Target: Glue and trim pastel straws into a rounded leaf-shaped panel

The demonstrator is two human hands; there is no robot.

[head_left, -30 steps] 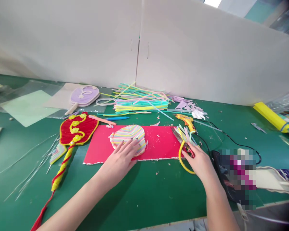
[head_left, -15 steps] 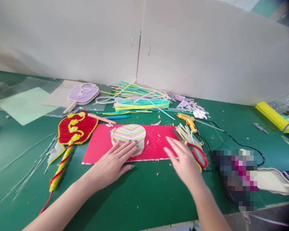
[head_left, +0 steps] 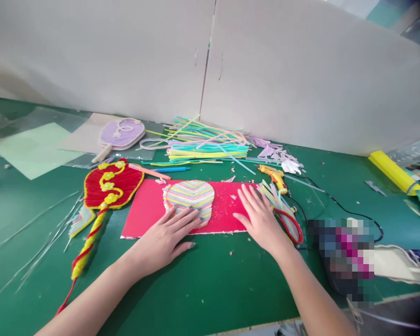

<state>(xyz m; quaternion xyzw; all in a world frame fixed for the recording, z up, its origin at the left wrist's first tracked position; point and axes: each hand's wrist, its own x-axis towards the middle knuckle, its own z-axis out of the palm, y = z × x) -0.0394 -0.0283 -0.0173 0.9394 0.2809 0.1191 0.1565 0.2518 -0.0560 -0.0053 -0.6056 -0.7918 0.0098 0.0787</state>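
Fingers of the left hand (head_left: 164, 240): extended, unclenched, laid over the near part of the striped disc (head_left: 192, 193), which lies on the red board (head_left: 143, 210). Fingers of the right hand (head_left: 262, 224): spread, released, over the board's right part. Right: red-handled scissors (head_left: 299, 230). Left: red fan (head_left: 98, 189). Far on the counter (head_left: 213, 289): coloured strips (head_left: 210, 151).

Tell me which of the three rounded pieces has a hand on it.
The striped pastel piece on the red board, beneath the left hand; the purple fan and red fan have none.
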